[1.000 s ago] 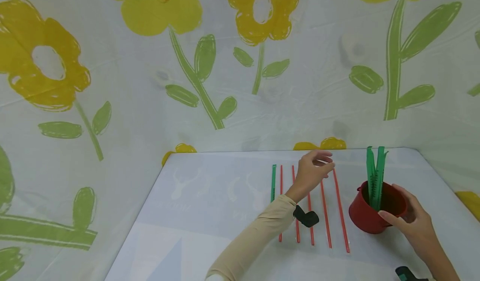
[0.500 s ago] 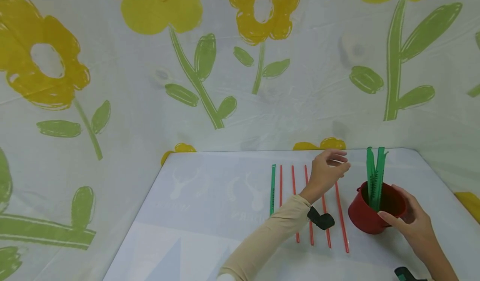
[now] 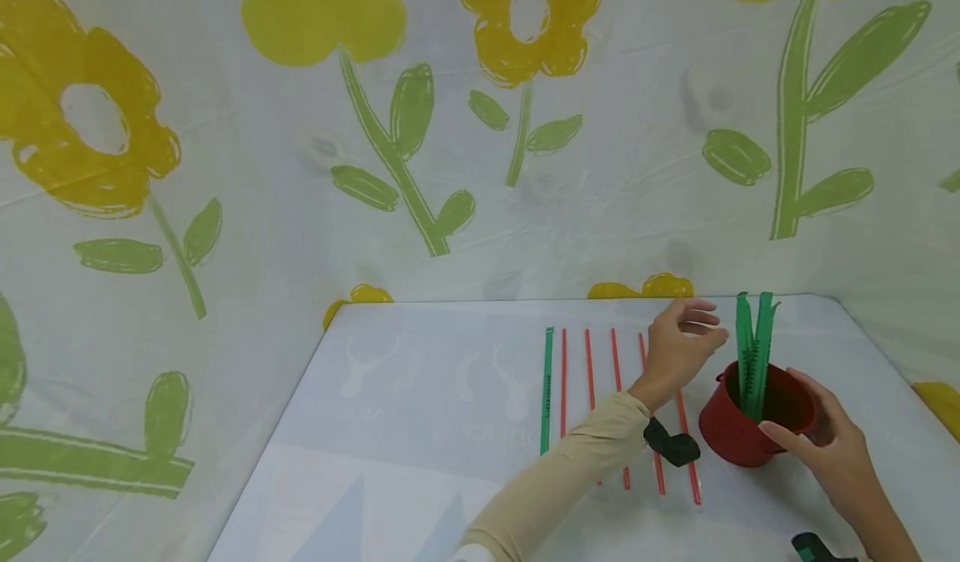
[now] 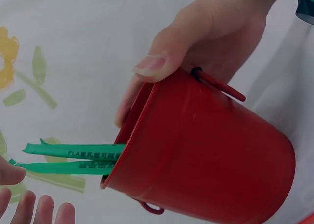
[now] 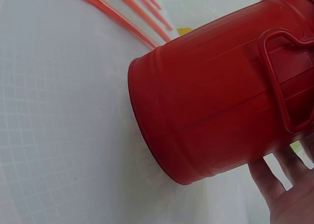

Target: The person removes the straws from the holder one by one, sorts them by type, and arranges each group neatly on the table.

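Note:
My right hand (image 3: 825,437) grips the rim of a red metal bucket (image 3: 738,437) at the right, thumb at the near side. Two green-wrapped straws (image 3: 761,349) with dark print lean in it, upper ends above the rim. My left hand (image 3: 681,349) is just left of their tops, fingers loosely bent and holding nothing. In the left wrist view its fingertips (image 4: 45,208) are beside the ends of the green straws (image 4: 78,166), the thumb overlapping one end. The right wrist view has the bucket (image 5: 211,96) with its wire handle and right fingers (image 5: 267,182) along its side.
Left of the bucket, several thin red straws (image 3: 589,370) lie in a row on the white table (image 3: 360,437). One green-wrapped straw (image 3: 547,391) lies at the row's left end. My left forearm (image 3: 570,470) crosses over the row. A flower-printed curtain (image 3: 600,187) hangs behind the table.
My left hand has moved right over the row of red straws toward the green-wrapped straws in the bucket. My right hand and the bucket have stayed in place.

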The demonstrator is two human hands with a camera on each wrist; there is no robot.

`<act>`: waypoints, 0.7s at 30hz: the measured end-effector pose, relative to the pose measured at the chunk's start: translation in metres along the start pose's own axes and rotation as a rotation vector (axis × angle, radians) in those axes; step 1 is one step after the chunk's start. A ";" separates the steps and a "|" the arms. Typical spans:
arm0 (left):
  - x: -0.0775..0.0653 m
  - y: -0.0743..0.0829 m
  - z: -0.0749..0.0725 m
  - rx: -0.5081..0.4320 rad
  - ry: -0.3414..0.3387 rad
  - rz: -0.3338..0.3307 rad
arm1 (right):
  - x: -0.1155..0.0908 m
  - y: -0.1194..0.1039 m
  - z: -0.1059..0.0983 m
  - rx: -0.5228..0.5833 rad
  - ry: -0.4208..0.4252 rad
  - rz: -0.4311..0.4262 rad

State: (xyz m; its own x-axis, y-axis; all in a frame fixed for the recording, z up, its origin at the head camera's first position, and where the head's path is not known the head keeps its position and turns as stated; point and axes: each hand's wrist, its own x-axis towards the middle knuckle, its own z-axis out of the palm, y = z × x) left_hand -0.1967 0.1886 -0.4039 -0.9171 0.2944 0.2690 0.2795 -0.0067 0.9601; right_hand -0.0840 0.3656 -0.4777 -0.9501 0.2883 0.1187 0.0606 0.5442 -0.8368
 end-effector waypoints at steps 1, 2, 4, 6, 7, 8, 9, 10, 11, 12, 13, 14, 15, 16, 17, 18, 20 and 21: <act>0.000 0.000 0.002 0.001 0.002 -0.004 | 0.000 0.000 0.000 0.005 0.002 -0.004; -0.001 0.000 0.003 0.008 0.005 -0.006 | 0.000 0.001 0.000 0.009 0.002 -0.005; -0.001 0.000 0.007 0.016 0.009 -0.014 | 0.000 0.001 0.000 0.015 0.003 -0.010; -0.002 0.000 0.011 0.023 0.017 -0.020 | 0.000 0.000 0.000 0.017 0.001 -0.012; -0.002 0.000 0.014 0.028 0.022 -0.023 | 0.000 0.000 0.000 0.016 0.001 -0.012; -0.002 -0.001 0.016 0.032 0.025 -0.025 | 0.000 0.000 0.000 0.014 0.001 -0.011; -0.002 -0.001 0.019 0.034 0.026 -0.025 | 0.000 -0.001 -0.001 0.012 0.002 -0.010; -0.001 -0.002 0.021 0.037 0.028 -0.026 | 0.000 -0.001 -0.001 0.016 0.000 -0.008; -0.001 -0.002 0.024 0.043 0.032 -0.025 | 0.000 -0.001 -0.001 0.015 0.000 -0.005; -0.001 -0.002 0.026 0.049 0.036 -0.025 | -0.001 -0.001 -0.001 0.016 0.001 -0.004; -0.001 -0.002 0.027 0.053 0.038 -0.025 | -0.001 -0.001 -0.001 0.017 0.000 -0.001; -0.001 -0.002 0.029 0.063 0.043 -0.024 | -0.001 -0.001 -0.001 0.019 0.001 -0.002; -0.001 -0.002 0.030 0.072 0.049 -0.022 | -0.001 -0.001 -0.001 0.019 0.001 -0.003; -0.001 -0.002 0.031 0.075 0.054 -0.021 | -0.001 -0.001 -0.001 0.021 0.001 -0.005; -0.001 -0.002 0.033 0.077 0.062 -0.020 | -0.001 -0.001 -0.001 0.017 0.004 -0.008; -0.002 -0.003 0.034 0.083 0.070 -0.014 | -0.002 -0.001 -0.001 0.020 0.003 -0.011; -0.003 -0.004 0.035 0.095 0.083 0.007 | -0.001 -0.001 0.000 0.023 0.004 -0.019; -0.004 -0.005 0.036 0.097 0.089 0.018 | -0.001 -0.001 0.000 0.024 0.003 -0.021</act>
State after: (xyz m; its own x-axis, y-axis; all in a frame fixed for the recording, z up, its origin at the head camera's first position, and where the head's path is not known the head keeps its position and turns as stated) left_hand -0.1841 0.2217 -0.4122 -0.9321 0.2094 0.2956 0.3180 0.0822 0.9445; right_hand -0.0826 0.3650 -0.4773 -0.9503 0.2791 0.1378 0.0331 0.5309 -0.8468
